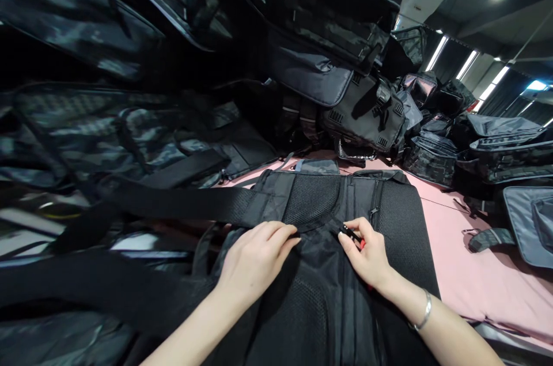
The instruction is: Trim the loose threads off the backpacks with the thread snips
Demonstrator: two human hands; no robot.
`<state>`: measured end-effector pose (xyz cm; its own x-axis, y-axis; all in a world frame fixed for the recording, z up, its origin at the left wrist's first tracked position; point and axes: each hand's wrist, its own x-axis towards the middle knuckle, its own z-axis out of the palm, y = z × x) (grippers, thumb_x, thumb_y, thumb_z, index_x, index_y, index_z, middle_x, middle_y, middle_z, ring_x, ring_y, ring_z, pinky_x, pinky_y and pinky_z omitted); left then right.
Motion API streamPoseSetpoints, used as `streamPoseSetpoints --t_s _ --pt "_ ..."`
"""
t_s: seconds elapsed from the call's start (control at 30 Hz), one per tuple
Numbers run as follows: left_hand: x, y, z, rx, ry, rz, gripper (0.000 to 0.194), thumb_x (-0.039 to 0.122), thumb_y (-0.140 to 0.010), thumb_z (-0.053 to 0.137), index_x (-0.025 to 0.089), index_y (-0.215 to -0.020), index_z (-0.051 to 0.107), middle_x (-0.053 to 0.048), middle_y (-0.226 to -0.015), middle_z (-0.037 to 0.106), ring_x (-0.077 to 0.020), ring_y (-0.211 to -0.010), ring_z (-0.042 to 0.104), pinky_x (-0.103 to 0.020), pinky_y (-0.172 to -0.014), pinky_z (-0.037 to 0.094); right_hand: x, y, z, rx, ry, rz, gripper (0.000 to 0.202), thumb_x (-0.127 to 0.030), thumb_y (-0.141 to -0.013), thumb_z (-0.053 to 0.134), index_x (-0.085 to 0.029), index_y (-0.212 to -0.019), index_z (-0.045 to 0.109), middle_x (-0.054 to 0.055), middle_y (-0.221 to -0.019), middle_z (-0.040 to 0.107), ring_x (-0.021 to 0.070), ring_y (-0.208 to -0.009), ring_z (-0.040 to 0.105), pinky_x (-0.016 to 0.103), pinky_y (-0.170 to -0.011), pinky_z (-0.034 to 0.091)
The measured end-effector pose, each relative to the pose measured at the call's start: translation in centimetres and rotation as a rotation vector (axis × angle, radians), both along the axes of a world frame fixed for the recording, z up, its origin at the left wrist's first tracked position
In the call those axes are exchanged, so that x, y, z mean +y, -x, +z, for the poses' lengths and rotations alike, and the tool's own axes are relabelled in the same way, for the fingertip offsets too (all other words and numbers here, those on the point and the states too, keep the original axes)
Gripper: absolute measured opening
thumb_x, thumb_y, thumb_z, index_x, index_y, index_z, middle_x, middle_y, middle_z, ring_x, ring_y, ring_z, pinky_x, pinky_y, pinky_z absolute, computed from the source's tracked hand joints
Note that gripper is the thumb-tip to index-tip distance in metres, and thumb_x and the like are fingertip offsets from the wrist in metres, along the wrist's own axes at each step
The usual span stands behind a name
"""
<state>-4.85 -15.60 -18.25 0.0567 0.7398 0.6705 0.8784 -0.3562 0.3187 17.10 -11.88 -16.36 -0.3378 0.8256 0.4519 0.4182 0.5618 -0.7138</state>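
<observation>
A black backpack (311, 262) lies in front of me with its mesh-padded back facing up, its wide straps (173, 204) trailing to the left. My left hand (254, 256) rests on it near the lower edge of a mesh pad, fingers curled and pressed together; whatever may be between the fingertips is hidden. In my right hand (367, 251) is a small black-and-red tool that looks like thread snips (352, 233), its dark tip pointing left at the seam between the pads. A zipper (375, 210) runs just beyond that hand.
Pink cloth (458, 256) covers the table under the backpack. Camouflage and black bags (367, 109) are piled high at the back and left. More bags (510, 147) stand along the right, and a grey flap with a strap (525, 222) lies at the right edge.
</observation>
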Motion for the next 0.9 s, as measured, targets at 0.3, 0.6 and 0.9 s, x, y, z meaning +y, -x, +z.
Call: streamPoseSetpoints --t_s 0.3,0.6,0.9 --pt "0.9 -1.3 0.0 0.442 -0.299 0.089 0.014 0.012 -0.083 0.052 0.016 -0.071 0.059 -0.002 -0.068 0.062 -0.0156 -0.062 0.055 -0.030 -0.060 0.039 0.3 -0.1 -0.1 0.020 -0.001 -0.003 0.014 -0.031 -0.083 0.055 -0.019 -0.090 0.054 -0.002 -0.067 0.060 0.0107 -0.055 0.056 0.019 -0.052 0.048" --pt "1.0 -0.6 -1.0 0.199 -0.275 0.018 0.011 0.014 -0.083 0.052 0.018 -0.077 0.060 -0.002 -0.074 0.066 -0.0131 -0.066 0.061 -0.027 -0.068 0.048 0.4 -0.5 -0.6 0.114 0.081 -0.014 0.017 -0.034 -0.083 0.056 -0.018 -0.088 0.056 -0.003 -0.063 0.055 0.0104 -0.053 0.050 0.020 -0.050 0.041" --pt "-2.2 -2.5 4.1 -0.300 0.430 -0.674 0.015 0.021 -0.085 0.049 0.022 -0.076 0.061 0.000 -0.075 0.065 -0.0123 -0.069 0.061 -0.021 -0.066 0.049 1.7 -0.2 -0.9 0.452 0.283 -0.045 0.029 -0.046 -0.081 0.057 -0.018 -0.085 0.051 -0.008 -0.053 0.036 0.0073 -0.045 0.030 0.020 -0.045 0.027"
